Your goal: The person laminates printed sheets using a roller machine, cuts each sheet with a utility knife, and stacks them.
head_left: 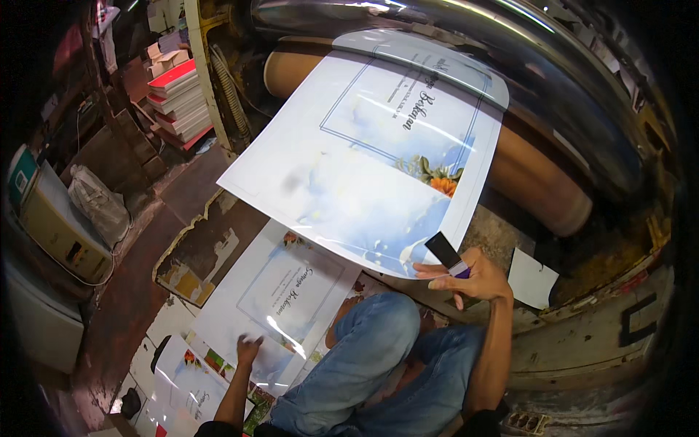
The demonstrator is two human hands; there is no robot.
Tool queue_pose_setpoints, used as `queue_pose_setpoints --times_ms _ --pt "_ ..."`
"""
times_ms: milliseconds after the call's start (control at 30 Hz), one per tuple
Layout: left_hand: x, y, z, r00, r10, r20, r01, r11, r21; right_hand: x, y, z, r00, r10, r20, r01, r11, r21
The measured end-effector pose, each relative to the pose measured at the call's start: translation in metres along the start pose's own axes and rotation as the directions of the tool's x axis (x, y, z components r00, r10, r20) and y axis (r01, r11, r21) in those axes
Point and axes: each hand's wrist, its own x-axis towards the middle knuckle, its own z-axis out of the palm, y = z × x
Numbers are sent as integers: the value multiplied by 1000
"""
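A large glossy printed sheet with a blue wash, script lettering and an orange flower hangs down over a brown roller. At its lower right corner is my right hand, closed around a small flat black-and-purple tool; the fingertips reach the sheet's edge. My left hand lies with fingers apart on a second glossy printed sheet of the same design, lower down beside my knee. Another printed sheet lies left of my left forearm.
A shiny metal cylinder runs above the brown roller. Books are stacked at the far left, near a wrapped bundle and a box. My bent knees are between my arms. A white scrap lies right of my right hand.
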Motion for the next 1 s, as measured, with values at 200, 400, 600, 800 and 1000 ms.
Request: queue_pose_setpoints --times_ms 200,400,600,800,1000 --pt "-141 334 77 424 690 586 113 602 -790 25 6 -12 990 39 138 -37 999 -13" --pt "-201 416 108 800 413 436 9 718 -696 23 2 -32 977 -21 211 -4 993 120" --pt "-203 417 106 791 462 400 -11 665 -747 22 7 -88 866 -172 -469 303 927 221" --pt "-207 411 108 824 388 412 105 611 -784 40 7 -112 513 31 -858 444 846 296" --pt "-209 397 99 862 311 400 127 631 -765 53 -6 -108 573 -6 -819 397 877 272"
